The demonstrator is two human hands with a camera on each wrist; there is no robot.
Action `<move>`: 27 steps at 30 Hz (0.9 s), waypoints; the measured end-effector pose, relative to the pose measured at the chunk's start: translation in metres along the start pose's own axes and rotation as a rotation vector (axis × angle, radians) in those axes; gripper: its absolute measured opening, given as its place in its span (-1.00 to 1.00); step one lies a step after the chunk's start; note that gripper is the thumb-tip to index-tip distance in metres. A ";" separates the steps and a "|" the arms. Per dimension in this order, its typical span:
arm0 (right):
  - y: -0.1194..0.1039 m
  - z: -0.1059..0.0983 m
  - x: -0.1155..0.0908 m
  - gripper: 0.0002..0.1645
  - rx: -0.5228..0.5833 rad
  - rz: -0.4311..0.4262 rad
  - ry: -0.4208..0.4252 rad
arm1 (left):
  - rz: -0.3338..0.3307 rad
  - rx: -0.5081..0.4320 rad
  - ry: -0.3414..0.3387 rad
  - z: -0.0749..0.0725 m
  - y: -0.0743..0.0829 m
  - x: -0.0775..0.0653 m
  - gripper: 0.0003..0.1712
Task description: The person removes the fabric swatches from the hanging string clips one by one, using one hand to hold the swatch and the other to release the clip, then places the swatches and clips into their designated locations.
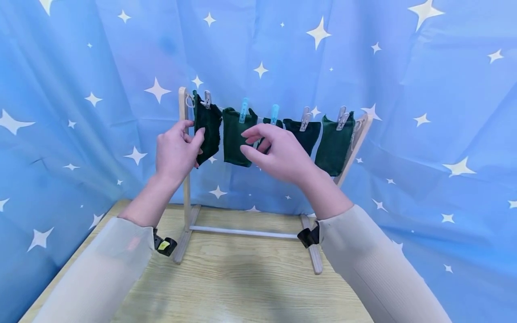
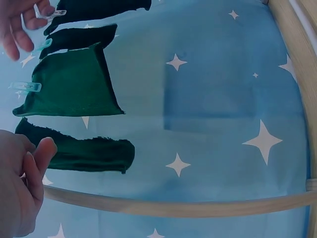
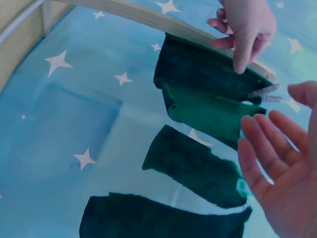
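Several dark green cloth pieces hang by clothespins from a line on a wooden rack. My left hand [image 1: 177, 146] is at the outer edge of the leftmost cloth [image 1: 209, 128], its thumb overlapping the fabric and its fingers spread apart. A clear clothespin [image 1: 208, 99] clips that cloth's top. My right hand [image 1: 278, 150] has loosely bent, parted fingers with nothing between them; in the head view it covers part of the middle cloth. The second cloth [image 1: 238, 139] hangs from a blue clothespin [image 1: 243, 110] just left of it. The right wrist view shows my right palm [image 3: 297, 183] turned upward.
The rack's left post [image 1: 186, 188] and right post [image 1: 355, 146] stand on wooden feet, joined by a white bar [image 1: 244, 232]. Beneath is a wood-grain table [image 1: 230, 278]. A blue star-patterned curtain [image 1: 444, 134] hangs behind. Clear clothespins [image 1: 342, 120] hold the cloths on the right.
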State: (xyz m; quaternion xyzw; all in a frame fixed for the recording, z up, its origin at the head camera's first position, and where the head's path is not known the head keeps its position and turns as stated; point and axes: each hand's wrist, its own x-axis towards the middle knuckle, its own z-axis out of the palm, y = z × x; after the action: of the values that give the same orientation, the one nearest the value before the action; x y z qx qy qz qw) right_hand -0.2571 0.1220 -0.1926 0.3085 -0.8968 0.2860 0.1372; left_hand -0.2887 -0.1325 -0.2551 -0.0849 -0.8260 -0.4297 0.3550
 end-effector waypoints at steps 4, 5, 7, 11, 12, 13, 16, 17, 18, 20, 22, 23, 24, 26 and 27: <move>-0.003 0.002 0.006 -0.54 0.017 -0.005 0.012 | -0.007 0.006 0.005 -0.002 0.003 0.001 -0.52; -0.004 0.003 0.007 -0.54 0.017 -0.005 0.016 | -0.008 0.006 0.006 -0.002 0.003 0.002 -0.53; -0.005 0.003 0.010 -0.54 0.027 -0.005 0.023 | -0.007 0.008 0.012 -0.002 0.004 0.003 -0.57; -0.008 0.004 0.018 -0.54 0.048 -0.001 0.044 | 0.001 0.014 0.045 -0.003 0.003 0.004 -0.65; -0.009 0.005 0.021 -0.54 0.054 -0.001 0.049 | 0.004 0.013 0.056 -0.004 0.003 0.004 -0.66; -0.010 0.005 0.023 -0.54 0.058 -0.002 0.055 | 0.010 0.015 0.070 -0.004 0.003 0.003 -0.67; -0.014 0.006 0.029 -0.54 0.069 -0.013 0.073 | 0.020 0.000 0.104 -0.005 0.003 0.001 -0.69; -0.015 0.006 0.031 -0.55 0.069 -0.018 0.079 | 0.024 -0.008 0.113 -0.005 0.003 0.000 -0.70; -0.016 0.006 0.033 -0.55 0.070 -0.025 0.085 | 0.030 -0.018 0.119 -0.005 0.003 -0.001 -0.70; -0.018 0.006 0.036 -0.56 0.067 -0.037 0.100 | 0.040 -0.047 0.122 -0.005 0.003 -0.002 -0.71; -0.020 0.005 0.040 -0.57 0.065 -0.043 0.112 | 0.057 -0.073 0.117 -0.005 0.003 -0.002 -0.72; -0.022 0.005 0.042 -0.57 0.066 -0.047 0.117 | 0.061 -0.086 0.110 -0.005 0.003 -0.001 -0.73; -0.023 0.005 0.043 -0.57 0.068 -0.049 0.122 | 0.057 -0.103 0.101 -0.005 0.003 -0.001 -0.73; -0.026 0.005 0.047 -0.56 0.078 -0.049 0.125 | 0.030 -0.146 0.075 -0.005 0.003 -0.001 -0.73; -0.027 0.005 0.049 -0.55 0.086 -0.045 0.123 | 0.009 -0.172 0.058 -0.005 0.002 -0.001 -0.73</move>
State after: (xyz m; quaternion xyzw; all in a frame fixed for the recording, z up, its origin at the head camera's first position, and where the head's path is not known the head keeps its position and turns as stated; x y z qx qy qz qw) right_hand -0.2780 0.0781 -0.1645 0.3160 -0.8665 0.3394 0.1848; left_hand -0.2840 -0.1346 -0.2526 -0.1065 -0.7750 -0.4996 0.3721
